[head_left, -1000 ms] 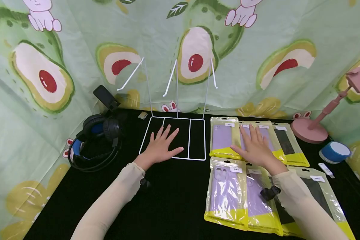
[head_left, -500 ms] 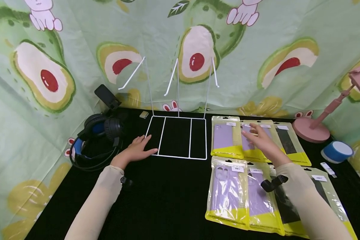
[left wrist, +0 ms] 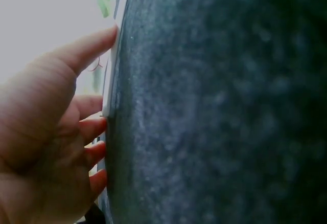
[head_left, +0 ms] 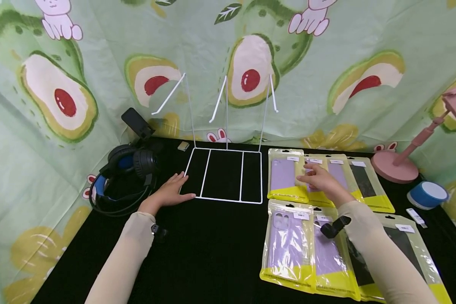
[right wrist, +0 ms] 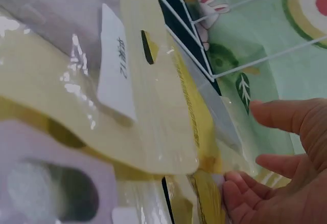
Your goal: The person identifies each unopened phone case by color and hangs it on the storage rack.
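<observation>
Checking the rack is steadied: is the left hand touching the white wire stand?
Touching. The left wrist view shows the left hand with its thumb and fingertips against the white wire stand.

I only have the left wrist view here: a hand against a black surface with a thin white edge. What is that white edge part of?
Observer: It is the base frame of a white wire display stand; the left hand rests at its front left corner.
Operator: And the other hand?
Observer: The right hand is over the back row of packaged phone cases, on the middle purple case package.
Operator: Is it gripping that package?
Observer: In the right wrist view the fingertips touch a package's edge, but a closed grip cannot be confirmed.
Operator: Anything left of the stand?
Observer: Black and blue headphones lie there.
</observation>
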